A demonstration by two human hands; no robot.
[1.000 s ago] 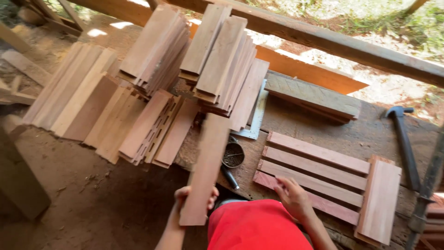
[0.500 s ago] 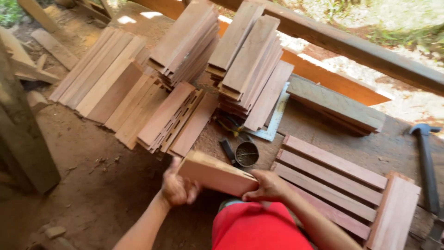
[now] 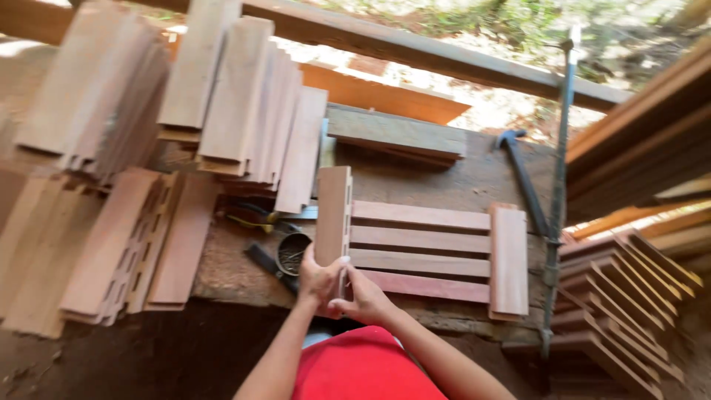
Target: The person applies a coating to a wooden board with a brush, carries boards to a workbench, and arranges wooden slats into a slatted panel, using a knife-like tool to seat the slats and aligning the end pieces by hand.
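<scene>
Risk of a crooked end board on the slat frame

Hands come first, at the near edge of the workbench point(image 3: 452, 174). The left hand point(image 3: 317, 280) is closed around the near end of an upright board point(image 3: 333, 215), with the fingers wrapped on its left edge. The right hand point(image 3: 361, 298) meets it from the right; its fingers are curled and pinch the same end, and perhaps a small thing between them, but I cannot tell what. The board lies across the left ends of four slats point(image 3: 419, 252), and a matching end board point(image 3: 509, 259) sits on their right ends.

Both hands grip only the near end, so I think the far end of the board can swing sideways and leave the frame out of square. A push to the right could also slide the loose slats and close the gaps between them.

Just left of the hands a small round tin point(image 3: 292, 253) stands with a dark tool point(image 3: 261, 259) beside it; an elbow moving left could knock the tin off the bench edge and spill it.

Farther away, stacks of boards point(image 3: 244, 104) lean on each other at the left and could slip toward the frame if the bench is shaken. A hammer point(image 3: 522, 178) lies at the far right, well apart from both hands, beside a long metal bar point(image 3: 559, 170).
</scene>
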